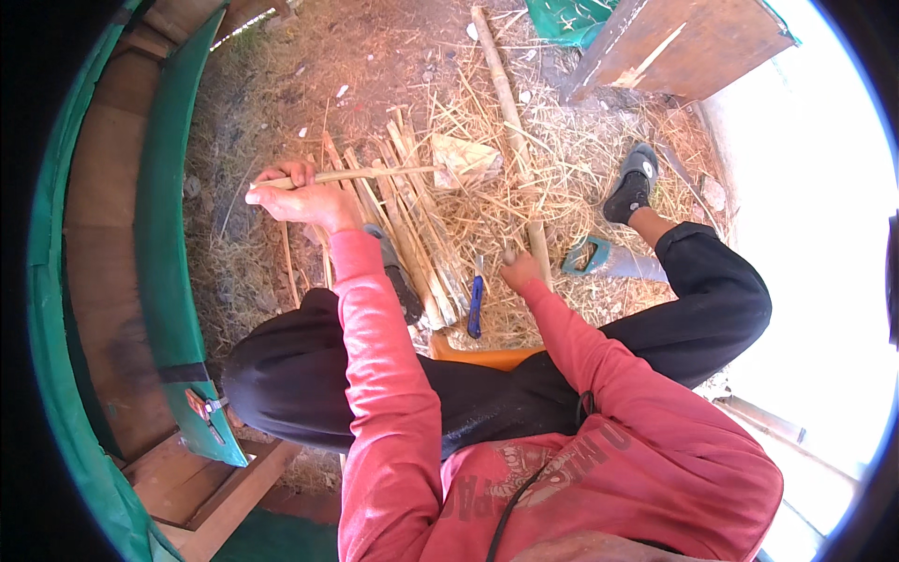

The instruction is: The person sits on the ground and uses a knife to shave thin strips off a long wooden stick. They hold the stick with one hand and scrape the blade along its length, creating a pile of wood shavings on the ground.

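My left hand [304, 194] is closed round one end of a thin bamboo strip [384, 172]. The strip lies almost level and points to the right, its far end over a pale flat piece [464, 159] on the ground. Below it, several split bamboo strips [409, 234] lie side by side between my feet. My right hand [521, 270] is low, beside a long bamboo pole [506, 94], with its fingers curled in; whatever they hold, if anything, is hidden. Left of that hand, a blue utility knife [476, 307] lies by the strips.
A handsaw [588, 256] with a teal handle lies near my right leg. Loose straw [571, 178] and shavings cover the ground. A green panel [169, 215] stands along the left, and a wooden box [693, 47] is at the far right. Something orange [492, 358] shows below my legs.
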`<state>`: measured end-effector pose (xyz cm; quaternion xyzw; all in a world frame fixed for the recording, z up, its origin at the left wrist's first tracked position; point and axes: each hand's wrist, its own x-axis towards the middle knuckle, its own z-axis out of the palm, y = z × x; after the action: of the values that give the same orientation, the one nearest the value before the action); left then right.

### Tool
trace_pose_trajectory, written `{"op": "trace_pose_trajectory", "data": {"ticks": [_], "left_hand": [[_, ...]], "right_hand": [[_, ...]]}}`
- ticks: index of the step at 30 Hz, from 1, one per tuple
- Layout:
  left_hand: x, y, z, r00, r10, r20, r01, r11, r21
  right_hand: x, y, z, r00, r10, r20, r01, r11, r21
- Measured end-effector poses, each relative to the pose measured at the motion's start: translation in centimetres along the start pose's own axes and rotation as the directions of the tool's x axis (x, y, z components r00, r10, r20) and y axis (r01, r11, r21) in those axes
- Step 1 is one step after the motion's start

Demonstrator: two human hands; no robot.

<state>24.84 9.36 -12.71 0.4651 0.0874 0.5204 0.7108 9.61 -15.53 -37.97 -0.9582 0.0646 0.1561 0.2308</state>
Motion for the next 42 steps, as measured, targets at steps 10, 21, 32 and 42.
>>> {"op": "trace_pose_trajectory", "data": {"ticks": [10, 21, 32, 42], "left_hand": [[-0.1, -0.1, -0.4, 0.998, -0.032, -0.062, 0.036, 0.998, 0.057], [0.5, -0.3, -1.2, 0.995, -0.013, -0.095, 0.02, 0.998, 0.065], [0.2, 0.2, -1.0, 0.992, -0.058, -0.113, 0.06, 0.998, 0.018], [-0.7, 0.0, 0.1, 0.992, -0.027, -0.126, 0.041, 0.993, 0.11]], "right_hand": [[0.0, -4.1, -3.1, 0.994, 0.066, -0.086, -0.014, 0.864, 0.503], [-0.4, -5.5, -5.0, 0.99, 0.024, -0.142, 0.04, 0.903, 0.427], [-1.3, -4.6, -3.9, 0.942, 0.304, 0.142, -0.319, 0.943, 0.092], [-1.3, -4.9, -3.1, 0.997, 0.07, -0.037, -0.058, 0.965, 0.257]]}}
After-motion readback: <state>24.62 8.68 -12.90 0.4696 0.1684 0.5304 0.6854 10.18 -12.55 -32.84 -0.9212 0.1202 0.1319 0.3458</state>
